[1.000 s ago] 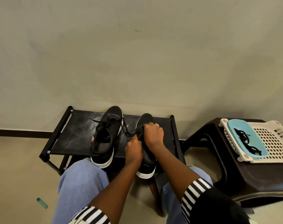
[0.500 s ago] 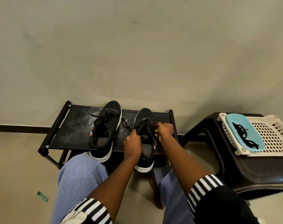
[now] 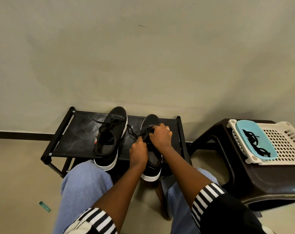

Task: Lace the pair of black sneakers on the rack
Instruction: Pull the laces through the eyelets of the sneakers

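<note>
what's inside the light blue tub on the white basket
The blue tub on the white basket holds a dark tangle of what look like black laces. Nothing else shows in it; whatever lies under the tangle is hidden.

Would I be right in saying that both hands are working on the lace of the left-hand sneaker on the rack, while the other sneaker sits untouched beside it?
Not quite: the head view shows the left hand and right hand at the lace of the right-hand sneaker. The left-hand sneaker is the untouched one, beside it on the rack.
</note>
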